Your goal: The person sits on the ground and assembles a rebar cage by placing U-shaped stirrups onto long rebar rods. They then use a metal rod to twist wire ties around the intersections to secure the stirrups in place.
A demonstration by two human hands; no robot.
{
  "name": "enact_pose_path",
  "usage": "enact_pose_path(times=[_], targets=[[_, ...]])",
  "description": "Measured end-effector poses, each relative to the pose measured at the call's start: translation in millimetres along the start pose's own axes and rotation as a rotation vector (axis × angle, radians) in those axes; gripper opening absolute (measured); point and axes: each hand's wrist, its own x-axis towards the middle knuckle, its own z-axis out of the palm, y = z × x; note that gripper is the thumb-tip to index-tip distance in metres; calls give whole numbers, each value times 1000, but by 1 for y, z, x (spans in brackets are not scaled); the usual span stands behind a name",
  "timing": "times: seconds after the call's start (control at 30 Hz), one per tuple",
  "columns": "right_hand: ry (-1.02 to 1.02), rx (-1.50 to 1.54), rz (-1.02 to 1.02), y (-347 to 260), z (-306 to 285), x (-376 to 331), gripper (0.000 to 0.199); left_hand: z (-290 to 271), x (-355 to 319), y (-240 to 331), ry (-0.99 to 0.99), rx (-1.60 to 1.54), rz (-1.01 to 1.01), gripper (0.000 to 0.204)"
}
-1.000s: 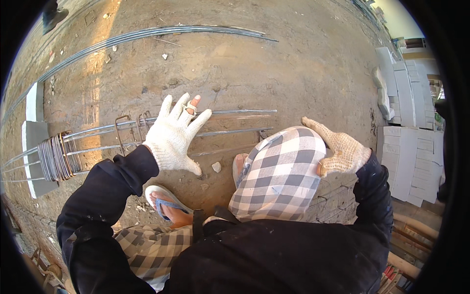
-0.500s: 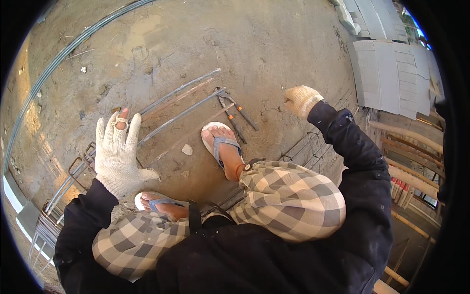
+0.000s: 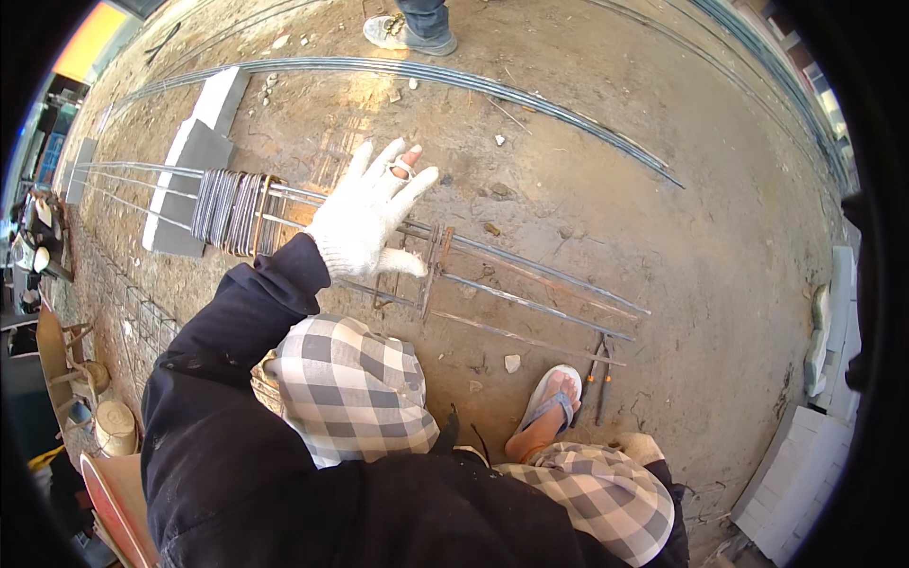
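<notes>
Steel bars [image 3: 540, 308] run beneath and right of the left hand [image 3: 360, 222], fingers fanned; contact unclear. Rusty rings [image 3: 438, 265] sit just right of its thumb: could scrape the bare fingertip [image 3: 409, 161]. Right hand [image 3: 640, 445] mostly hidden behind the knee [image 3: 606, 492], can't tell its grip. Pliers [image 3: 605, 388] ahead-left of it, beside the sandalled foot [image 3: 549, 402]: a misstep could stub it.

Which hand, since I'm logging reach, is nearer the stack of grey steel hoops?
Left: the left hand is spread open right of the hoops, over the steel bars; the right hand is much farther right, by the right knee.
</notes>
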Motion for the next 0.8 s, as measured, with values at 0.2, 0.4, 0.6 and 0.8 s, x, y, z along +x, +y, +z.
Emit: enact_pose_path(times=[0.2, 0.4, 0.6, 0.8], targets=[[67, -68, -366, -110, -155, -9, 28, -59, -193, 24, 146, 112, -721, 64], [-756, -281, -835, -156, -126, 65, 26, -30, -360, 301, 343, -43, -1734, 29], [-837, -463, -712, -180, -116, 221, 21, 51, -345, 569, 395, 5, -2873, 33], [-695, -129, -396, -186, -109, 259, 22, 107, -314, 690, 399, 189, -3460, 40]])
